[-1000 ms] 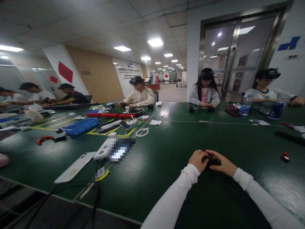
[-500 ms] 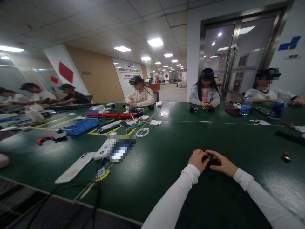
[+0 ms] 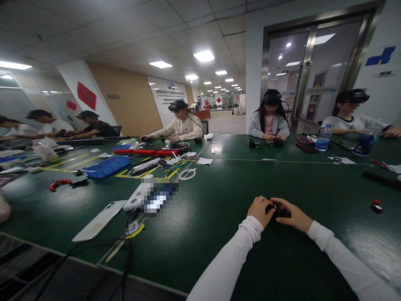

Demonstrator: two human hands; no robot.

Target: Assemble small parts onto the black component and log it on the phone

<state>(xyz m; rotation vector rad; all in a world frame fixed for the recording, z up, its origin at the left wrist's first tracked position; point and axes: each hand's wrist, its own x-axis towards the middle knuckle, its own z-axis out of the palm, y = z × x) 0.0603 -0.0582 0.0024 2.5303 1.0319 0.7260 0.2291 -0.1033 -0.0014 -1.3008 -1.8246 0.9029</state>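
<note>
In the lower right of the frame, the left hand (image 3: 261,210) and the right hand (image 3: 295,215) meet over the green table (image 3: 225,213), fingertips close together around a small dark object (image 3: 277,211). The fingers of both hands are bent inward on it; the right thumb and fingers make a loose curve, with the dark object between them. Most of it is covered by the fingers, so its shape and how firmly each hand presses cannot be told. Near the right edge lies a small red-and-black piece (image 3: 376,206), apart from the hands, and above it a long black bar (image 3: 380,181). In the lower left, a white phone (image 3: 99,220) lies just beside a white device (image 3: 138,195), which adjoins a blurred-out screen (image 3: 159,200). Above these, left of centre, stand a blue tray (image 3: 113,169) and, farther right, a white coil (image 3: 187,179). Across the table, a person in a cream cardigan (image 3: 191,126) sits near the middle, and a person in a grey jacket (image 3: 283,124) sits to the right, near a clear bottle (image 3: 323,138) and a blue bottle (image 3: 363,144).
</note>
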